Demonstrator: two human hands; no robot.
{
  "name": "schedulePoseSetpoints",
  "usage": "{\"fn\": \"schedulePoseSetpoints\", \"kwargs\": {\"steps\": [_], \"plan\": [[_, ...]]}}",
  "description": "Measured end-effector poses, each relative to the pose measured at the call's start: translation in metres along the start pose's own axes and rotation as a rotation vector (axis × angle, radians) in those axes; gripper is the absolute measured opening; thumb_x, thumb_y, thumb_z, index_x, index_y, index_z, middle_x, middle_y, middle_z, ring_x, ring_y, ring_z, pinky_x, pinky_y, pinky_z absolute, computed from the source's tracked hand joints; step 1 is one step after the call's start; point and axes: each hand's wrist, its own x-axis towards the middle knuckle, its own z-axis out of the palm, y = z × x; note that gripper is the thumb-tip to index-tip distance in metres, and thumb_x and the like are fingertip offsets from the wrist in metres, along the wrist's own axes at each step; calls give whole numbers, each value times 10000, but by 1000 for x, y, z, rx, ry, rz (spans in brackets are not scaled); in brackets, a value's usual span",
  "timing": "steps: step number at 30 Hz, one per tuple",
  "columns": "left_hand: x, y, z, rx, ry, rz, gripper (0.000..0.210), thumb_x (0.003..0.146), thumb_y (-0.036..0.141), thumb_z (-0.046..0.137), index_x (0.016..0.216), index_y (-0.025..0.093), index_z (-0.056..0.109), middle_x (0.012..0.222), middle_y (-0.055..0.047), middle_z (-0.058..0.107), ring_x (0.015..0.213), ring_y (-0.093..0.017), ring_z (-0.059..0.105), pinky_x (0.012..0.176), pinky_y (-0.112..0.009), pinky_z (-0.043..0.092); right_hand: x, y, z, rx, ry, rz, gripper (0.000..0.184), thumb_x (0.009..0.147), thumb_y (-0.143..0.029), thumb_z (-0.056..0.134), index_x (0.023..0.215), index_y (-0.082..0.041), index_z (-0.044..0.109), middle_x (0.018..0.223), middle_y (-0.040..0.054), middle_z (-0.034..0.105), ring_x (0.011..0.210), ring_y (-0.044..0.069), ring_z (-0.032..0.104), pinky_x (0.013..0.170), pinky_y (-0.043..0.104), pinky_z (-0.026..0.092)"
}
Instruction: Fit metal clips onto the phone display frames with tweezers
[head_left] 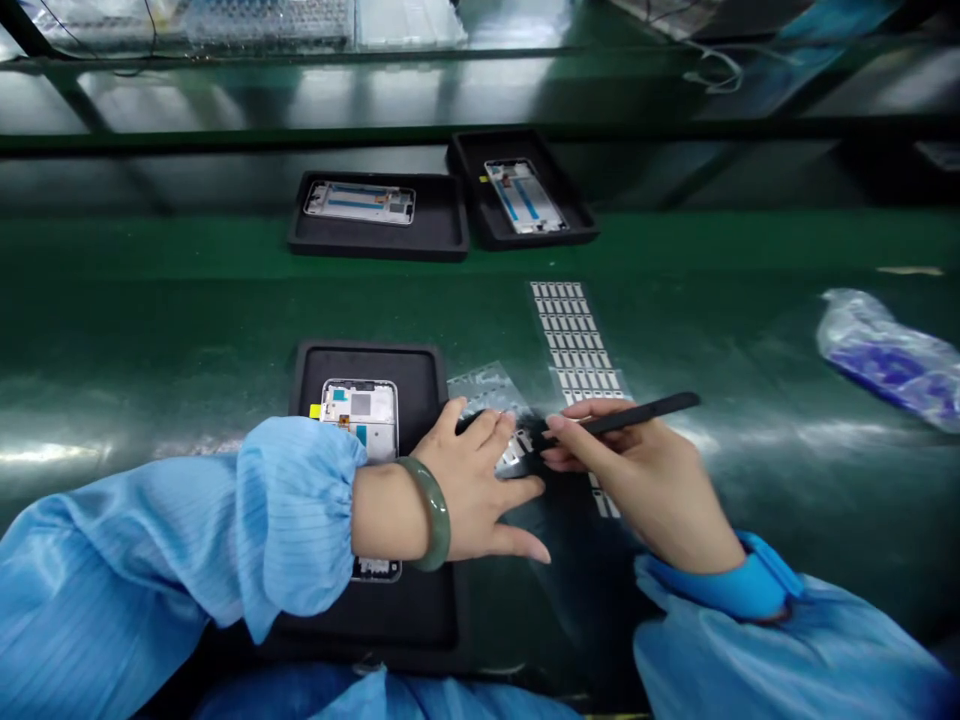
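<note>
My left hand (480, 490) lies with its fingers spread over a clear sheet of small stickers (514, 455), its fingertips touching the sheet. Black tweezers (649, 410) are held between the thumb and fingers of my right hand (660, 480). Their tips point left, close to the sheet by my left fingers; whether they grip anything is too blurred to tell. Under my left forearm, a silver phone frame (379, 405) with a yellow tab rests in a black tray (367, 348); the sleeve and wrist hide its middle.
A long strip of white-and-silver stickers (574, 330) runs along the green bench, partly behind my right hand. Farther back, two black trays (442, 225) (577, 215) each hold a phone frame. A clear plastic bag with purple contents (892, 360) lies at the right.
</note>
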Motion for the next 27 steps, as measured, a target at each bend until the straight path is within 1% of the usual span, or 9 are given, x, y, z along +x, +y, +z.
{"fn": "schedulePoseSetpoints", "kwargs": {"steps": [4,6,8,11,14,17,19,23,27], "plan": [[1,3,0,-31,-7,-11,558,889,693,436,1286,336,596,1437,-198,461,1341,-361,415,1063,-614,249,2,-9,-4,155,-39,74,227,622,-333,843,681,-195,672,584,18,680,446,151,651,454,211,567],[0,4,-2,-35,23,-13,564,871,692,475,1309,350,572,1440,-194,458,1344,-372,410,1060,-618,254,-1,-16,-3,224,-50,97,295,550,-384,874,644,-193,669,569,9,666,434,124,631,443,174,556],[-6,-1,-10,-29,82,-25,607,860,685,505,1332,306,548,1446,-205,445,1345,-367,409,1066,-611,261,-6,-23,2,285,-41,105,374,458,-428,902,635,-198,666,586,-7,668,460,91,632,478,125,553],[-27,-28,-37,-19,114,-26,614,860,649,545,1227,159,591,1410,-208,481,1311,-326,450,1081,-527,315,-15,-34,14,417,35,190,490,301,-419,937,657,-199,682,674,-3,706,536,76,661,550,95,561],[-61,-73,-64,-41,20,-63,672,771,593,706,1237,138,539,1376,-185,515,1272,-328,490,1053,-491,365,-23,-41,30,537,115,313,547,223,-362,951,678,-193,698,773,39,744,627,100,707,617,98,567],[-95,-111,-71,-108,-89,-95,744,733,526,775,1308,182,452,1389,-176,508,1310,-353,454,1063,-574,314,-26,-44,50,585,67,327,501,307,-361,949,713,-212,696,791,32,755,734,135,741,671,118,577],[-110,-121,-62,-169,-76,-115,698,757,538,748,1274,170,456,1384,-188,513,1320,-356,447,1039,-569,339,-29,-46,66,580,-33,265,428,422,-367,929,738,-229,676,748,4,751,758,148,748,673,135,589],[-124,-105,-40,-211,92,-190,638,790,618,658,1169,134,488,1336,-221,544,1291,-351,481,967,-504,399,-35,-48,105,507,-194,67,335,587,-352,869,758,-234,605,718,-4,755,699,163,749,610,173,607],[-132,-78,-29,-187,193,-233,625,812,661,585,1119,124,502,1298,-220,573,1259,-343,512,958,-501,374,-39,-37,139,402,-166,-50,317,658,-374,829,760,-201,584,719,14,754,633,170,740,584,228,622]]}}
